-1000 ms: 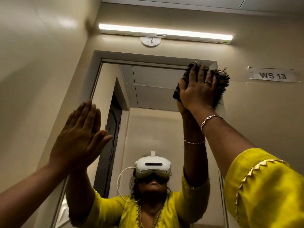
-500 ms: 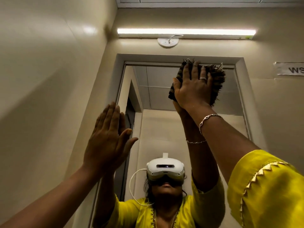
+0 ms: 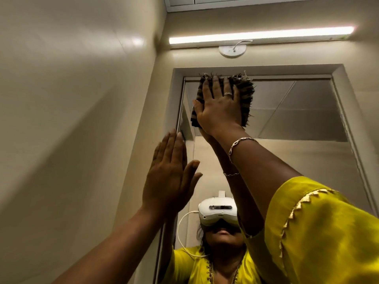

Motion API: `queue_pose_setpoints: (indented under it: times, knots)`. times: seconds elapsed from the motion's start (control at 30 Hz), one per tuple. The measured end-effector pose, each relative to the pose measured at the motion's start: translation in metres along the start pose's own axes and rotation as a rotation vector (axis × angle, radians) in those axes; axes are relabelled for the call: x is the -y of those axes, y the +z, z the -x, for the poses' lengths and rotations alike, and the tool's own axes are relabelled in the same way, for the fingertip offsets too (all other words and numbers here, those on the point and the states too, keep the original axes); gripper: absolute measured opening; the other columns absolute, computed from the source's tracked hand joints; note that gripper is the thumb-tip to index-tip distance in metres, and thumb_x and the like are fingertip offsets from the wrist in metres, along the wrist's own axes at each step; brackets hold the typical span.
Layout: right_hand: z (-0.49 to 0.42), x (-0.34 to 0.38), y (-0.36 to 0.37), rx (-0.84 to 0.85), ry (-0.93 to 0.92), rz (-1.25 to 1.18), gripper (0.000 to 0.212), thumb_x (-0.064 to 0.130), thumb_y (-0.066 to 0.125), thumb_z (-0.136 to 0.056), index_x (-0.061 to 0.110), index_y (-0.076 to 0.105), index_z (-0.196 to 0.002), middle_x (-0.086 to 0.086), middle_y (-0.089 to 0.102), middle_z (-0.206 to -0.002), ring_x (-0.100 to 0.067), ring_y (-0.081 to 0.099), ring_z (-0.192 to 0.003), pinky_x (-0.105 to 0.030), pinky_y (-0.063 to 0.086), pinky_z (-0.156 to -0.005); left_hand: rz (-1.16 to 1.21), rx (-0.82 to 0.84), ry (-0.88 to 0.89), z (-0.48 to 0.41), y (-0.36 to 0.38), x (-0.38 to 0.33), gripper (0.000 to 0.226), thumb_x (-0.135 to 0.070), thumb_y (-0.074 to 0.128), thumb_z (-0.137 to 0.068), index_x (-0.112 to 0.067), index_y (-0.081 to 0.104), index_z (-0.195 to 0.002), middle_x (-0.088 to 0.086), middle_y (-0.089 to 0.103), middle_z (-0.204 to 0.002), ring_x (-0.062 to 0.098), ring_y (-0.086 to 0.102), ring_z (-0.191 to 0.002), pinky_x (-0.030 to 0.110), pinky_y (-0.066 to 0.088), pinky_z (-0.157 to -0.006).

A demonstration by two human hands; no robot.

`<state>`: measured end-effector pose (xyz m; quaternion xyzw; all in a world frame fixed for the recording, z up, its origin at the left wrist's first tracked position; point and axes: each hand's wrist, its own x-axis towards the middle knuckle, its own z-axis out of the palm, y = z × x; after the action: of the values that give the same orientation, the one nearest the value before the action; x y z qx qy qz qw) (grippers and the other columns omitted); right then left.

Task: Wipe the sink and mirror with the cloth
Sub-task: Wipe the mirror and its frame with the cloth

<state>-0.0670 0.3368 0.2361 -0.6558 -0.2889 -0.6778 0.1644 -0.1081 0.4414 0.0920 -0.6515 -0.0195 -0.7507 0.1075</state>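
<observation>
Dark fringed cloth (image 3: 247, 103) lies at eleven o'clock on the rectangular wall mirror (image 3: 297, 119); the right hand (image 3: 219, 108) presses it flat, fingers straight, to wipe. The left hand (image 3: 170, 177), open-palmed at seven o'clock, seemingly braces.

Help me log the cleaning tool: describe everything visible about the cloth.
The cloth is dark, striped brown and black, coarse-looking, with frayed fringe along its top and right edges. It lies as a flat, roughly square pad against the mirror's upper left corner. The right hand presses it there with straight, spread fingers, covering its middle.
</observation>
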Motion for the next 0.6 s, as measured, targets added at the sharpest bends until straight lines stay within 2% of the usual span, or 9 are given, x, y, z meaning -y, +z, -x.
queue_pose_setpoints:
  times: [0.1,0.2,0.6]
  knots:
    - [-0.004,0.012,0.0,0.011,-0.02,-0.007,0.06,0.047,0.018,-0.098,0.019,0.007,-0.15,-0.009,0.004,-0.158,-0.031,-0.002,-0.144,-0.045,-0.003,-0.115,0.025,-0.009,-0.004,-0.001,-0.001,-0.001,0.068,-0.048,0.033,-0.091,0.0,0.027,-0.139,0.018,0.03,-0.146,0.025,0.021,-0.137,0.032,0.016,-0.112]
    - [-0.007,0.022,0.001,0.018,-0.046,-0.009,0.059,0.047,0.018,-0.098,0.019,0.007,-0.15,-0.009,0.004,-0.158,-0.031,-0.002,-0.144,-0.045,-0.003,-0.115,0.061,-0.022,-0.016,-0.002,-0.003,-0.003,0.073,-0.055,0.013,-0.094,0.001,0.03,-0.138,0.019,0.032,-0.145,0.026,0.023,-0.136,0.038,0.021,-0.111]
    - [-0.001,0.028,0.002,0.061,-0.133,-0.039,0.057,0.047,0.017,-0.099,0.022,0.007,-0.15,-0.006,0.002,-0.158,-0.029,-0.004,-0.144,-0.043,-0.005,-0.115,0.026,-0.032,-0.005,-0.003,-0.008,-0.006,0.078,-0.056,0.009,-0.094,0.004,0.036,-0.135,0.024,0.039,-0.14,0.03,0.025,-0.131,0.05,0.02,-0.104]
